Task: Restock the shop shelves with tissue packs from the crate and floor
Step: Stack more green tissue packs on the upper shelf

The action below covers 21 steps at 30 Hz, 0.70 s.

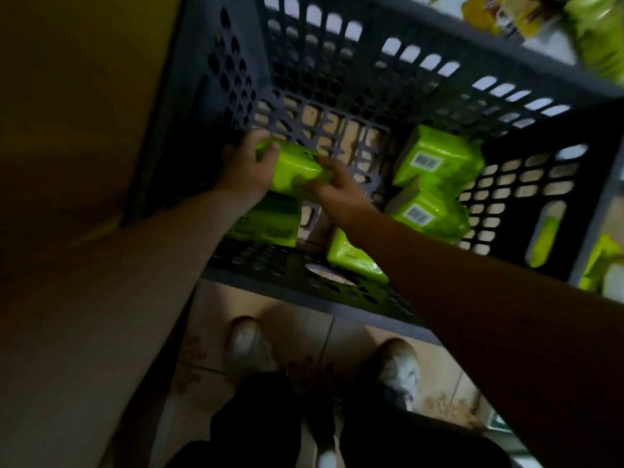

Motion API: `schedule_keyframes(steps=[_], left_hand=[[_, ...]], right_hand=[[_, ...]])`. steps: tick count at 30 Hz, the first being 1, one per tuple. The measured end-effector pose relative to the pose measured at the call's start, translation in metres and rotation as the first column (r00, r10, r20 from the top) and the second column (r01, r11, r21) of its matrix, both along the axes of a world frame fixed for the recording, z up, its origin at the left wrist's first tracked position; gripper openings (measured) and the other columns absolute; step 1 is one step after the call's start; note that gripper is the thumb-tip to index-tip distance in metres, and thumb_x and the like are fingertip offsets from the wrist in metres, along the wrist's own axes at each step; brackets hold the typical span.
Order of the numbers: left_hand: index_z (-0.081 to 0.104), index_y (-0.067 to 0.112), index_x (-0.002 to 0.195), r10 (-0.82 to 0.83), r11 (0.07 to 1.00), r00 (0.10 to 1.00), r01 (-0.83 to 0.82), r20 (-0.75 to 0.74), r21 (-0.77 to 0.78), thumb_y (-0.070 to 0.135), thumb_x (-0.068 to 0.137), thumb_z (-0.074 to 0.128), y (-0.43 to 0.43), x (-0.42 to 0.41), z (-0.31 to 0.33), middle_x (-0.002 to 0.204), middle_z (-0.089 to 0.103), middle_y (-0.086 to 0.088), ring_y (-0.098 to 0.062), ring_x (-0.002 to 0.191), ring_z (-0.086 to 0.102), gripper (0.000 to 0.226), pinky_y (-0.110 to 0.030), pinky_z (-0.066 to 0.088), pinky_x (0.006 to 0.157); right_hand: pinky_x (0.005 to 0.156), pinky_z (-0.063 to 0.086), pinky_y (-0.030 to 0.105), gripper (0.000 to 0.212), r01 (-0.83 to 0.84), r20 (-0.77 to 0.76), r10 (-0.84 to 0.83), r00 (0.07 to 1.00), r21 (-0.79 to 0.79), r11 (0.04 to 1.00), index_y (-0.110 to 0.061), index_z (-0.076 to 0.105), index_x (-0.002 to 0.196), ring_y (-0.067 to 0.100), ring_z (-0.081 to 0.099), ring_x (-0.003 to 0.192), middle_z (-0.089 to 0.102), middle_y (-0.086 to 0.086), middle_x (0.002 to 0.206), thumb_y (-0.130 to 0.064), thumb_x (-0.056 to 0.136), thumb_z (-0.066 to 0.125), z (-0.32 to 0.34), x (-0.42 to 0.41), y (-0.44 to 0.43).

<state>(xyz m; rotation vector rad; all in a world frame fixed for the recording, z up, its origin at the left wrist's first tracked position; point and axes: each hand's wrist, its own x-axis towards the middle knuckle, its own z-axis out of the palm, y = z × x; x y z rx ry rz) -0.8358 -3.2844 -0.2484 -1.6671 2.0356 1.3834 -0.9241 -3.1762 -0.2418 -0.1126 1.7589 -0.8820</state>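
Both my hands reach down into a dark grey perforated crate (pixel 337 62). Between them is a bright green tissue pack (pixel 297 167). My left hand (pixel 246 170) grips its left end with curled fingers, and my right hand (pixel 341 194) holds its right end. Another green pack (pixel 266 224) lies below my left wrist. Two packs with barcode labels (pixel 435 160) (pixel 429 214) lie at the crate's right side, and one more pack (pixel 354 258) lies by the near wall under my right forearm.
A yellowish wall or panel (pixel 84 113) stands close on the left. More green and yellow packs (pixel 594 35) sit at the upper right, and green packs (pixel 604 265) lie outside the crate at the right. My shoes (pixel 250 346) stand on tiled floor (pixel 287 319) before the crate.
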Motion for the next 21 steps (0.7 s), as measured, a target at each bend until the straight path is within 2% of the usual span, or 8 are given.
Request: schedule_keyframes(steps=[3, 5, 7, 10, 12, 15, 17, 21], left_hand=[[0.047, 0.025, 0.129, 0.087, 0.996, 0.993, -0.088, -0.077, -0.009, 0.038, 0.098, 0.041, 0.002, -0.001, 0.045, 0.131, 0.044, -0.019, -0.036, 0.113, 0.048, 0.035, -0.034, 0.042, 0.087], [0.047, 0.023, 0.127, 0.18, 0.983, 0.977, -0.181, -0.118, 0.001, 0.035, 0.097, 0.044, 0.008, -0.004, 0.082, 0.126, 0.047, -0.018, -0.037, 0.111, 0.05, 0.033, -0.034, 0.044, 0.081], [0.039, 0.024, 0.136, 0.238, 0.971, 0.963, -0.236, -0.124, 0.028, 0.029, 0.097, 0.045, 0.016, -0.009, 0.123, 0.133, 0.042, -0.018, -0.04, 0.114, 0.048, 0.04, -0.035, 0.045, 0.079], [0.025, 0.024, 0.146, 0.282, 0.959, 0.951, -0.282, -0.125, 0.018, 0.019, 0.098, 0.042, 0.034, -0.012, 0.199, 0.15, 0.027, -0.012, -0.03, 0.125, 0.043, 0.051, -0.011, 0.032, 0.066], [0.031, 0.023, 0.145, 0.287, 0.958, 0.946, -0.287, -0.153, 0.023, 0.015, 0.097, 0.04, 0.047, -0.009, 0.251, 0.148, 0.034, -0.012, -0.026, 0.126, 0.043, 0.049, -0.011, 0.033, 0.077], [0.04, 0.023, 0.14, 0.222, 0.975, 0.95, -0.222, -0.218, 0.027, 0.013, 0.096, 0.038, 0.06, -0.002, 0.348, 0.137, 0.049, -0.014, -0.034, 0.118, 0.051, 0.045, -0.038, 0.042, 0.099], [0.043, 0.018, 0.138, 0.192, 0.98, 0.94, -0.198, -0.281, 0.007, 0.009, 0.097, 0.035, 0.064, 0.001, 0.417, 0.131, 0.053, -0.013, -0.032, 0.116, 0.053, 0.043, -0.041, 0.041, 0.1], [0.049, 0.013, 0.13, 0.206, 0.967, 0.903, -0.246, -0.378, -0.061, 0.016, 0.097, 0.033, 0.066, 0.004, 0.565, 0.124, 0.057, -0.016, -0.031, 0.113, 0.053, 0.037, -0.038, 0.042, 0.095]], right_hand=[[0.082, 0.052, 0.037, 0.032, 0.077, -0.056, -0.079, 0.995, -0.023, 0.997, -0.021, 0.045, 0.12, 0.032, 0.059, 0.104, 0.055, 0.013, 0.119, -0.018, 0.09, 0.056, 0.045, -0.004, 0.002], [0.06, 0.049, 0.028, 0.024, 0.074, -0.091, -0.076, 0.993, -0.025, 0.997, -0.028, 0.045, 0.106, 0.031, 0.062, 0.091, 0.056, 0.015, 0.119, -0.021, 0.088, 0.059, 0.081, -0.005, 0.006], [0.052, 0.045, 0.021, 0.024, 0.071, -0.125, -0.075, 0.989, -0.035, 0.997, -0.033, 0.045, 0.094, 0.027, 0.059, 0.081, 0.054, 0.015, 0.12, -0.022, 0.084, 0.064, 0.12, -0.005, 0.014], [0.047, 0.041, 0.011, 0.028, -0.004, -0.206, -0.005, 0.978, -0.042, 0.999, -0.036, 0.043, 0.081, 0.025, 0.055, 0.081, 0.052, 0.017, 0.121, -0.018, 0.081, 0.066, 0.189, -0.007, 0.031], [0.047, 0.039, 0.007, 0.03, -0.074, -0.282, 0.057, 0.958, -0.051, 0.996, -0.033, 0.043, 0.081, 0.013, 0.055, 0.073, 0.053, 0.016, 0.115, -0.014, 0.08, 0.066, 0.247, -0.011, 0.043], [0.046, 0.037, 0.015, 0.026, -0.209, -0.363, 0.184, 0.913, -0.029, 0.977, -0.022, 0.044, 0.099, 0.001, 0.048, 0.045, 0.052, 0.003, 0.08, -0.016, 0.084, 0.064, 0.351, -0.011, 0.058], [0.057, 0.044, 0.028, 0.035, -0.284, -0.403, 0.251, 0.88, -0.024, 0.958, -0.019, 0.042, 0.112, 0.01, 0.052, 0.054, 0.055, 0.002, 0.076, -0.021, 0.085, 0.063, 0.426, -0.006, 0.063], [0.077, 0.041, 0.031, 0.053, -0.406, -0.569, 0.277, 0.774, -0.11, 0.907, -0.016, 0.038, 0.132, 0.03, 0.056, 0.103, 0.051, 0.014, 0.124, -0.023, 0.086, 0.062, 0.565, -0.011, 0.057]])
